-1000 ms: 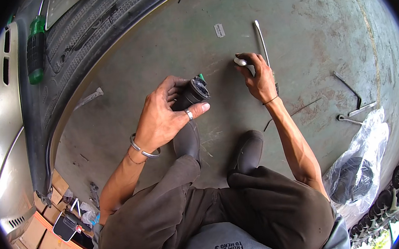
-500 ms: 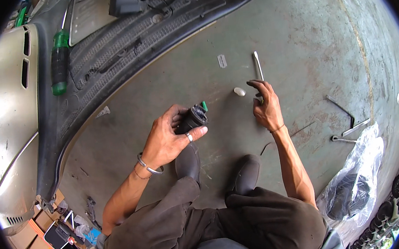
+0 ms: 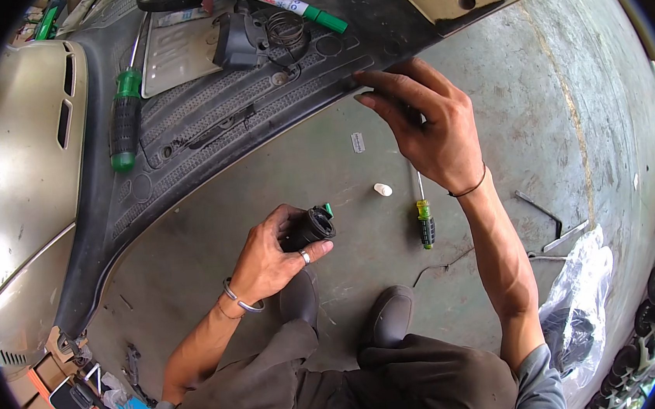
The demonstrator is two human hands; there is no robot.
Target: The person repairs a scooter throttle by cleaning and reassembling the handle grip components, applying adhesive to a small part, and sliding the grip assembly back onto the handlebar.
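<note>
My left hand is wrapped round a short black cylindrical part with a hollow open end and a small green tab at its rim. I hold it above the floor, over my boots. My right hand is raised near the edge of a black ribbed footboard, its thumb and fingers apart and nothing visible between them. Below that hand a screwdriver with a green and black handle lies on the floor. Beside it are a small whitish piece and a razor blade.
On the footboard lie a green-handled screwdriver, a green-capped marker, a coiled spring and a black plastic piece. Hex keys and a clear plastic bag are on the floor at right. Boxes stand lower left.
My right hand has moved from above the floor screwdriver forward to the footboard edge. The screwdriver's handle now shows. My left hand still holds the black part, and the view has shifted.
</note>
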